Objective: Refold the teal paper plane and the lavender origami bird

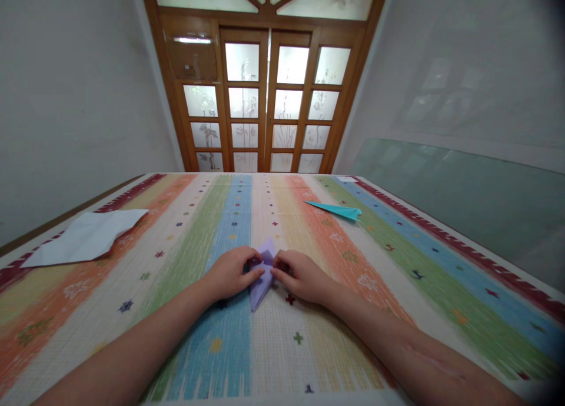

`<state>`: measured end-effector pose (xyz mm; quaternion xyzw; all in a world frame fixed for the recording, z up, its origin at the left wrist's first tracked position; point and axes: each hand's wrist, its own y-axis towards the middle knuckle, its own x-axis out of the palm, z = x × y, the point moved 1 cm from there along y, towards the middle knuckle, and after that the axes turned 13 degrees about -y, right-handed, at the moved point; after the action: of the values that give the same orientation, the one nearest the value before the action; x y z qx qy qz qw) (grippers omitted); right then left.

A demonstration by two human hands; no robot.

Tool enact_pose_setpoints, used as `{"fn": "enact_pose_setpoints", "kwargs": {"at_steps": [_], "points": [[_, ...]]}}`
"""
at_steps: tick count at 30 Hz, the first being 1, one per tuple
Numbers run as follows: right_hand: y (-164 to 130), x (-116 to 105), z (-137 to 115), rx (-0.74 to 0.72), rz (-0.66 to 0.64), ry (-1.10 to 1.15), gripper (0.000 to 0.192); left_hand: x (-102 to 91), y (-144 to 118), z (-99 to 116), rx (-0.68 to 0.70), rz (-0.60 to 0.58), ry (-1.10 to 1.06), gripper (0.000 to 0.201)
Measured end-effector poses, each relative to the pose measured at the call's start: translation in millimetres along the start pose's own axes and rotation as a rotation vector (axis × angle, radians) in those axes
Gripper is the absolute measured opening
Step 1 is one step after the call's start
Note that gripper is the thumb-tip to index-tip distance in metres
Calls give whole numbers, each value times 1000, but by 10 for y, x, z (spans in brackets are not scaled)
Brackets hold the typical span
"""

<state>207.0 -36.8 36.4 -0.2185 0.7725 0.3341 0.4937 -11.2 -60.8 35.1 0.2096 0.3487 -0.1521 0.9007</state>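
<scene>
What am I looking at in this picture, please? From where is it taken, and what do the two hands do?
The single picture comes from a camera worn on a person's head, looking forward and down. The bare left hand and right hand both press on a folded purple paper between them. It lies on a striped, many-coloured table cover. Farther off lie a teal paper plane to the right and a crumpled white sheet to the left. Behind stands a wooden door with frosted glass.
</scene>
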Motion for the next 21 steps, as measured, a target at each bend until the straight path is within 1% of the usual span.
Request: {"fn": "enact_pose_setpoints", "kwargs": {"at_steps": [3, 7, 14, 18, 21], "points": [[-9, -26, -17, -19, 27, -12, 14, -5, -2, 21, -5, 23, -18, 24], [-9, -44, -22, -41, 39, -25, 14, -4, 0, 35, 15, 20, -34, 26], [-5, -68, -1, -50, 31, -33, 13, -23, 12, -44, -12, 61, -7, 9], [-8, -67, 41, -33, 31, -39, 13, -52, 18, -72, -5, 111, -36, 5], [-8, -60, 71, -15, 40, -31, 11, -65, 22, -79, 12, 129, -60, 9]]}}
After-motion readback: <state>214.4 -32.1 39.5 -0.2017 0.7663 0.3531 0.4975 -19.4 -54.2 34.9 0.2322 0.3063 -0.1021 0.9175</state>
